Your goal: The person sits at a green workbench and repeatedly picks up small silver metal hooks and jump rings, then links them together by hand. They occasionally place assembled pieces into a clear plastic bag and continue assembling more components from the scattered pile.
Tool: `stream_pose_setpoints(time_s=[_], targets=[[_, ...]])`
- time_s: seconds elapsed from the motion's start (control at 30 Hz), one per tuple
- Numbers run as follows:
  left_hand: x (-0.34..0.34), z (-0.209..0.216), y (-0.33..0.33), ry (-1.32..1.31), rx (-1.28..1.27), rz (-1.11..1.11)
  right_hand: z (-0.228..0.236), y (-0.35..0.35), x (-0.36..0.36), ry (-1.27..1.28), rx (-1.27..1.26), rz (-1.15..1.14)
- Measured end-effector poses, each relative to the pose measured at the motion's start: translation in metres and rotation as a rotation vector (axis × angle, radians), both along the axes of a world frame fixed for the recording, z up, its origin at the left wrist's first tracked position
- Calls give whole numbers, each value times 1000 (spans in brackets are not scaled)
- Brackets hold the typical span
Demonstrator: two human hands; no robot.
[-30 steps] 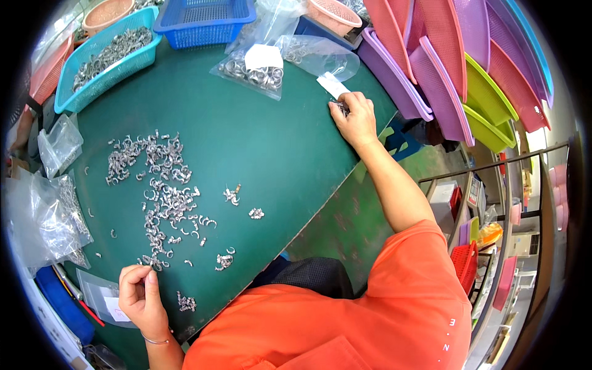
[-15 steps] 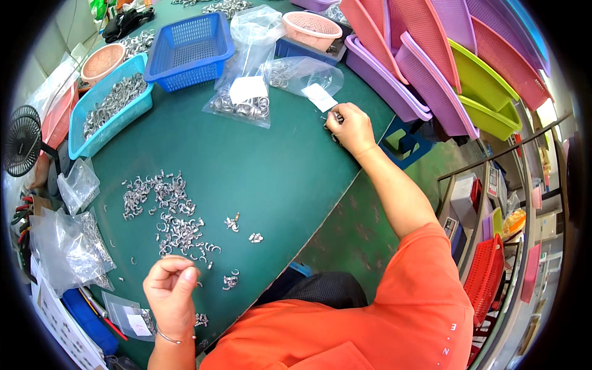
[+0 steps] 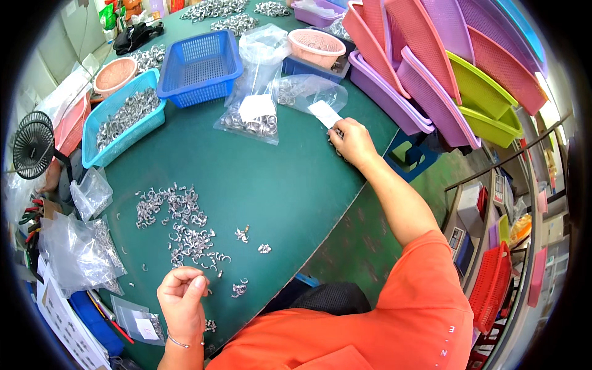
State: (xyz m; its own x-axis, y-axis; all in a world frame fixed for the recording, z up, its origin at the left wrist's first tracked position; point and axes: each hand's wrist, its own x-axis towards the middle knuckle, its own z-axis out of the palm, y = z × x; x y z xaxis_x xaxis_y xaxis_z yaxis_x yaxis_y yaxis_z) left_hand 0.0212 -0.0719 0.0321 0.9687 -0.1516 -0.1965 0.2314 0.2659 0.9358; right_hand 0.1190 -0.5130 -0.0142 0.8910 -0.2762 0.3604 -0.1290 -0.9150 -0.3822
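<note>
My right hand (image 3: 353, 142) rests at the table's right edge, fingers curled down over a few small metal pieces (image 3: 338, 133); the fingers partly hide them. Just beyond it lies a clear bag with a blank-looking white label (image 3: 324, 114). Nearer to me, my left hand (image 3: 182, 299) hovers with thumb and forefinger pinched together; whatever may be between the tips is too small to make out. Past that hand spreads a loose pile of small curved silvery metal pieces (image 3: 191, 242). Smaller clusters of metal pieces (image 3: 239, 288) lie to its right.
Across the green table (image 3: 283, 185) stand a light-blue basket of metal rings (image 3: 157, 110), a blue basket (image 3: 200, 92) and a clear bag of rings (image 3: 250, 126). Purple, pink and green baskets (image 3: 431, 92) are stacked at the right. Plastic bags (image 3: 74, 253) and a small fan (image 3: 34, 145) line the left.
The whole view has shifted a little, so the table's contents sit lower and further right in the picture. Both hands keep nearly the same places over the table and the same closed poses.
</note>
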Motion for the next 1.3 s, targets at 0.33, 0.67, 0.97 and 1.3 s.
stream_pose_setpoints(time_s=[0.33, 0.67, 0.97, 1.3], targets=[[-3, -7, 33, 14, -7, 170, 57, -44, 59, -316, 1426, -109], [-9, -7, 40, 105, 75, 223, 105, -80, 229, -558, 1080, -347], [-14, -13, 50, 102, -4, 250, 116, -69, 153, 116, 820, 37], [0, -2, 11, 82, -51, 7, 39, -18, 55, 226, -92, 365]])
